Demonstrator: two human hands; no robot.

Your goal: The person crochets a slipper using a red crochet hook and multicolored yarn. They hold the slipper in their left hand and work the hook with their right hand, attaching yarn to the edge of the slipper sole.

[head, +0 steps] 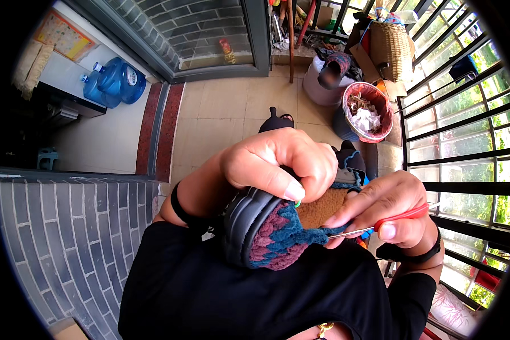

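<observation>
A half-knitted slipper with a black sole (236, 227) and a chunky yarn upper (276, 240) in teal and mauve is held against my chest. Its brown fuzzy lining (323, 205) shows through the opening. My left hand (282, 161) pinches the upper's edge, where a small green piece (298, 204) peeks out under the thumb. In my right hand (389, 208) is a red-handled crochet hook (401, 214). The hook's metal tip meets a raised teal loop, and teal yarn passes by my right fingers. More teal yarn (351, 159) lies beyond on a dark item.
A bin lined with a red bag (389, 117) holds waste ahead on the right. Behind it are a pale tub (316, 87) bearing a knitted shoe (339, 63) and a wicker basket (389, 53). Barred windows (459, 157) run along the right. At left are a brick wall (76, 238) and water bottles (125, 80).
</observation>
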